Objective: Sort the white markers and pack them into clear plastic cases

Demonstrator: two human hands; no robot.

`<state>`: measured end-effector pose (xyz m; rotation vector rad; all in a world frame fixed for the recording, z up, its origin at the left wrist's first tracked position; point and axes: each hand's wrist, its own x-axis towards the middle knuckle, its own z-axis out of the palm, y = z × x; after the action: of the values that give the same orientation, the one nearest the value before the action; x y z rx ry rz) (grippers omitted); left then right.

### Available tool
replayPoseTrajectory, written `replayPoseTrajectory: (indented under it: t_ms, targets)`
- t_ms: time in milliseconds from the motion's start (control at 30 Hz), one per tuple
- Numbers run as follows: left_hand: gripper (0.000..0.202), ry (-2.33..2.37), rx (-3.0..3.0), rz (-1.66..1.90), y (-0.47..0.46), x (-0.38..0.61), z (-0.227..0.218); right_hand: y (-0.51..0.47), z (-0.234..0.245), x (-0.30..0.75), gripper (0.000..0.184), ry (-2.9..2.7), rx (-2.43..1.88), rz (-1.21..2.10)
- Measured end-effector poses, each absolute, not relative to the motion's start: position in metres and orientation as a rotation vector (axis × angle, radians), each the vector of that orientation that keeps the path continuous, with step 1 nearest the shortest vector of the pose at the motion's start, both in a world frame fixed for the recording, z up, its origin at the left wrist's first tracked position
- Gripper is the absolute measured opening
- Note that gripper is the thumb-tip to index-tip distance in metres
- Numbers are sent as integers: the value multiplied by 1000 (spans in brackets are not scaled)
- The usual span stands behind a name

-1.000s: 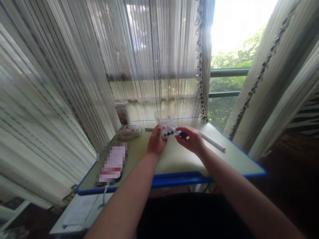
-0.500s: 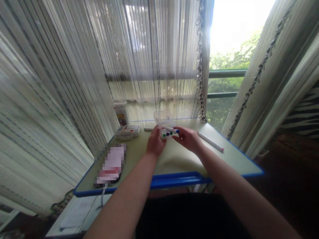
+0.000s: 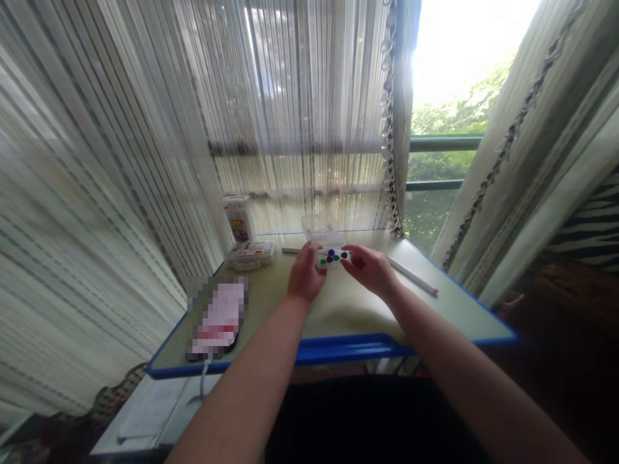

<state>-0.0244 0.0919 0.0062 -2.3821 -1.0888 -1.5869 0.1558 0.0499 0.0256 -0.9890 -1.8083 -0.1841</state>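
My left hand (image 3: 306, 273) is closed around the left side of a small clear plastic case (image 3: 323, 238), whose transparent lid (image 3: 319, 223) stands raised at the back. Several white markers lie in it with their coloured ends towards me, including a green end (image 3: 324, 261), a blue end (image 3: 331, 252) and a black end (image 3: 344, 255). At the case's right end is my right hand (image 3: 366, 266). Its thumb and index finger are apart on either side of the black end; whether they touch it, I cannot tell.
A white marker with a pink end (image 3: 414, 278) lies to the right, another marker (image 3: 290, 250) behind my left hand. Two clear boxes (image 3: 251, 254) stand at the back left. Front left lies a blurred-out phone-like object (image 3: 220, 319) with a white cable (image 3: 203, 380). Blue edging (image 3: 338, 348) rims the table.
The blue-ended marker that was between my right fingertips now lies further left among the others, and my right hand is off it. The view has shifted slightly.
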Motion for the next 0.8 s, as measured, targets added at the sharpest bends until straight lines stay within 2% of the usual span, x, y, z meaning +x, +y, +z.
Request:
replayPoseTrajectory:
  t_ms: [200, 267, 333, 433, 533, 800]
  targets:
    - [47, -1093, -2387, -1563, 91, -24, 7, 49, 25, 157, 27, -1804, -994, -148]
    - [47, -1095, -2383, -1548, 91, -25, 8, 52, 23, 158, 34, -1829, -993, -146]
    - [47, -1087, -2376, -1546, 91, -25, 8, 57, 18, 159, 54, -1809, -995, -175]
    - [47, -1061, -2372, -1554, 90, -25, 7, 67, 9, 162, 92, -1735, -1036, -192]
    - [44, -1012, -2385, -1558, 89, -25, 7, 76, 0, 165, 112, -1776, -1100, -130]
    - [36, -807, -2455, -1489, 81, -26, 15, 86, -6, 168, 108, -1831, -1044, -53]
